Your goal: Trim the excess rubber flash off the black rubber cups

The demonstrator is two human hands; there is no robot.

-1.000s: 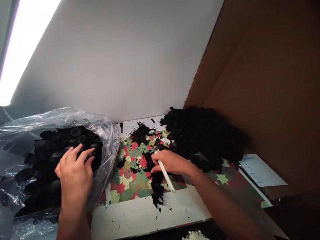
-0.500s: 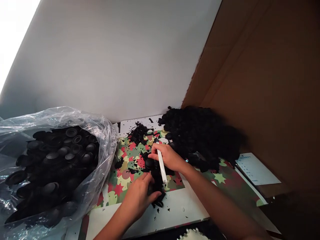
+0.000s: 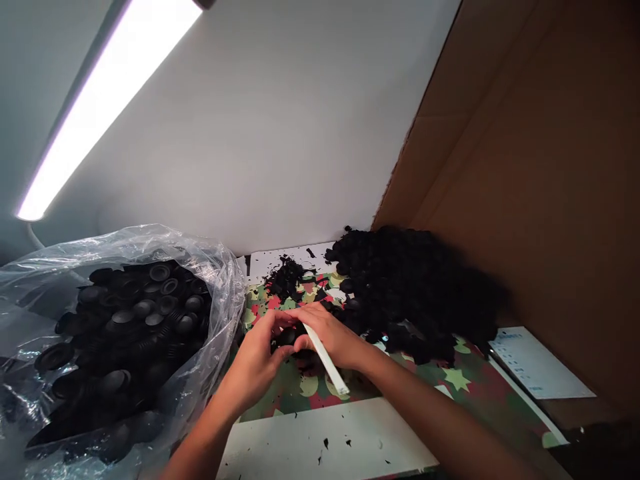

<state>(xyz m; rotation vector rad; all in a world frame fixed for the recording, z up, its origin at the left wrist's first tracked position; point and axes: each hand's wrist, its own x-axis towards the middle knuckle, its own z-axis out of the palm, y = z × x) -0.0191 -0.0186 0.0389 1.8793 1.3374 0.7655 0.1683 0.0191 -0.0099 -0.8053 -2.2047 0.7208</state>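
My left hand point(image 3: 257, 350) is curled, thumb and fingers bent round some small black rubber pieces point(image 3: 286, 335), at least one of them round and domed. From the other side my right hand point(image 3: 327, 337) closes in, its fingertips meeting those of the left. A slim white stick-like tool point(image 3: 327, 363) is held in the right hand, its blunt end pointing towards me. Its front end is hidden by the fingers. Under both hands lies a patterned sheet point(image 3: 280, 393) with stars and camouflage colours.
On the left stands a clear plastic bag point(image 3: 227, 280) full of black rubber caps point(image 3: 145, 310). A large black heap point(image 3: 410, 287) leans towards the cardboard wall point(image 3: 525, 200). Black scraps point(image 3: 287, 277) lie behind my hands. A white card point(image 3: 543, 363) is at right, a lit lamp point(image 3: 105, 100) above.
Both hands have come together round the black pieces, which have shifted away from the sheet's near edge. The white tool stays in my right hand. The view has tilted, bringing the lamp in.
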